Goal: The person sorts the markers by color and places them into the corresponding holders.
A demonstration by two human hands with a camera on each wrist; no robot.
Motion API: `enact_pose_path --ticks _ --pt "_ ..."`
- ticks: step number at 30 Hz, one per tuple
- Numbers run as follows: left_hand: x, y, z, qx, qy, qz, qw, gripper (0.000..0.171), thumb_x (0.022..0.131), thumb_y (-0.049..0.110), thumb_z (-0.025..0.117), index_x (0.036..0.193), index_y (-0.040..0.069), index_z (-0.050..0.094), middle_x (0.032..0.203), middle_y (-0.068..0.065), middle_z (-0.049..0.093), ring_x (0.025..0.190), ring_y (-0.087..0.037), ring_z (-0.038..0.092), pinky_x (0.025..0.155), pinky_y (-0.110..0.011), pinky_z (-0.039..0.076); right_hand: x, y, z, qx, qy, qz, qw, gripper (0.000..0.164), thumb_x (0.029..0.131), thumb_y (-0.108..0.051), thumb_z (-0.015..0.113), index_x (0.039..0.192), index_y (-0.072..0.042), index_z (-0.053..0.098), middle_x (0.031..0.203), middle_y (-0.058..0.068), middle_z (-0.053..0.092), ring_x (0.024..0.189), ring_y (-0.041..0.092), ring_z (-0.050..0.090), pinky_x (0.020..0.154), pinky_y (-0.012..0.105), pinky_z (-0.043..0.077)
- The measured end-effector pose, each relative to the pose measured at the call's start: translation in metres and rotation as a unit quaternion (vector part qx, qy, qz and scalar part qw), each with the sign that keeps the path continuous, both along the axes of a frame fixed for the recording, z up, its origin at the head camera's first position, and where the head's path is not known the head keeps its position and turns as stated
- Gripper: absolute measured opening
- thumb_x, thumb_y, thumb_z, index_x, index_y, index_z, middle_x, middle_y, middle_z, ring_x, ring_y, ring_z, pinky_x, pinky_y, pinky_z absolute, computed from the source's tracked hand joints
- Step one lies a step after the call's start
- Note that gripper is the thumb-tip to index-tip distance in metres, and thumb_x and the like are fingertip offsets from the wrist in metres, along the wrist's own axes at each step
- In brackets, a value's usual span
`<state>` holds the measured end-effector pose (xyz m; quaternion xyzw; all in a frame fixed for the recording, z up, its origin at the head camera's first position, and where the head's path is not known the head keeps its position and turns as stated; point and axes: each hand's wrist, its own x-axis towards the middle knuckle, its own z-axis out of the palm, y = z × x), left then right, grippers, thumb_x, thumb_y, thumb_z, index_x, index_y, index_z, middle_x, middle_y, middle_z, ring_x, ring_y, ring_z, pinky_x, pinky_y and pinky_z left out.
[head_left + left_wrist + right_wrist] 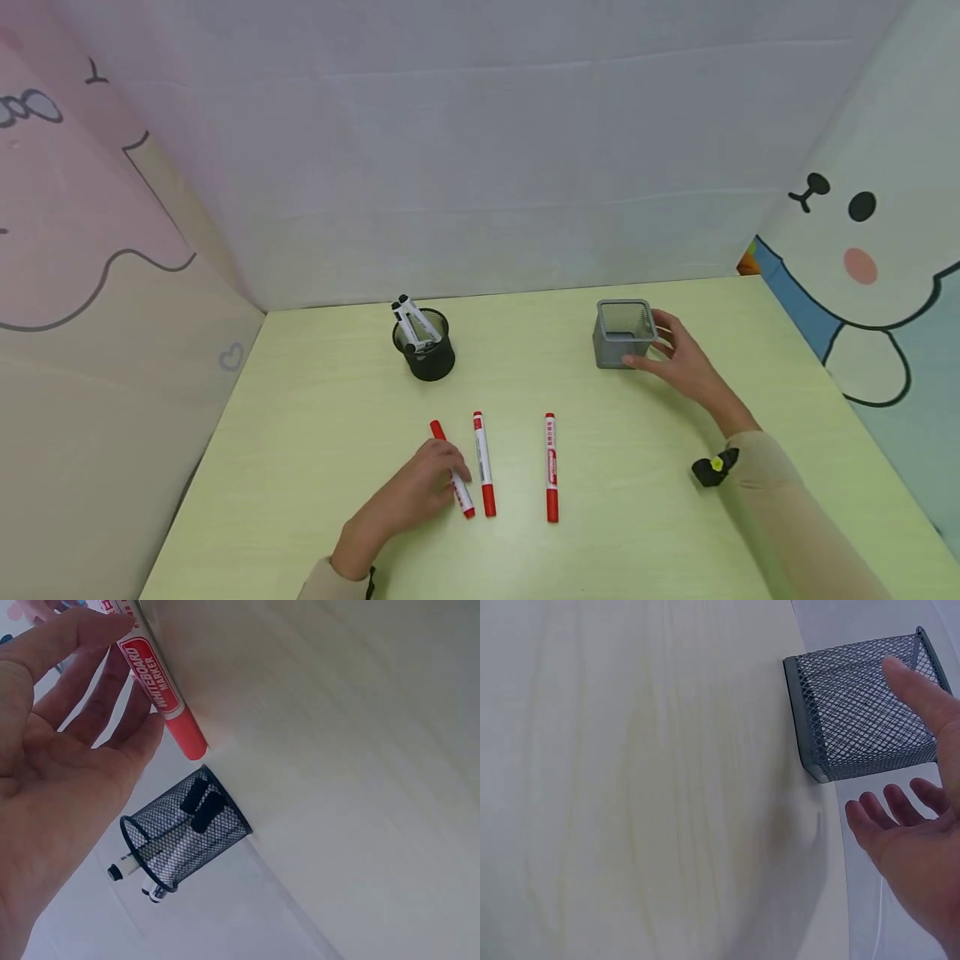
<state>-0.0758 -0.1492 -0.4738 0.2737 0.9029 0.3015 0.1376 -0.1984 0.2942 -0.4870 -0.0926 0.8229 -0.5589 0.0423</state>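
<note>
From the head view, the left hand (420, 492) lies on the pale green wooden counter (315, 433) with its fingers resting over the leftmost red-and-white whiteboard marker (452, 469), which lies flat at a slight slant. A second red-and-white marker (483, 462) lies just beside it, and a third red-and-white marker (551, 467) lies further right, apart from the pair. Behind them stands a round black wire-mesh pen cup (425, 343) holding black-and-white markers (411, 321). The right hand (682, 358) is at the near right side of a square grey wire-mesh pen holder (622, 333), fingers loosely spread, thumb at its front lower edge.

In the left wrist view, the left hand (60, 750) has relaxed, nearly straight fingers; the fingertips touch the barrel of the red-and-white marker (161, 694), whose label reads "whiteboard marker", without curling round it. The black mesh cup (184, 832) stands beyond with its markers (139, 862) inside.

In the right wrist view, the right hand (915, 832) is spread open, palm facing the grey mesh holder (862, 705). The thumb lies against its mesh wall; the other fingers (889, 806) stand just clear below it.
</note>
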Motion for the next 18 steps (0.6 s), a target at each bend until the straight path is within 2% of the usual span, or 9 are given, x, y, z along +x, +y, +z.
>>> enact_pose_path --ticks 7,12,18 --pt "-0.005 -0.001 0.003 -0.031 0.019 -0.038 0.9986 0.019 0.086 -0.009 0.075 0.096 0.008 0.077 0.104 0.003 0.064 0.109 -0.019 0.055 0.097 -0.032 0.052 -0.003 0.0 0.001 0.0 -0.002 0.002 1.0 0.093 0.092 -0.005 0.078 0.161 0.001 0.016 0.159 0.03 0.027 0.148 0.048 0.026 0.118 0.062 0.028" --pt "-0.009 -0.001 0.001 -0.064 0.047 -0.064 0.9947 0.02 0.086 -0.006 0.077 0.098 0.01 0.079 0.106 0.003 0.066 0.109 -0.018 0.057 0.098 -0.032 0.052 -0.006 0.0 0.001 -0.005 -0.006 0.004 1.0 0.093 0.091 -0.005 0.078 0.161 0.001 0.017 0.16 0.03 0.027 0.148 0.048 0.027 0.118 0.061 0.028" --pt "-0.013 -0.001 0.001 -0.085 0.066 -0.086 0.9905 0.021 0.086 -0.006 0.077 0.099 0.011 0.08 0.106 0.003 0.068 0.109 -0.019 0.06 0.1 -0.033 0.052 -0.009 0.001 0.0 -0.008 -0.009 0.01 1.0 0.094 0.092 -0.005 0.078 0.162 0.0 0.016 0.16 0.03 0.027 0.148 0.048 0.028 0.118 0.061 0.028"
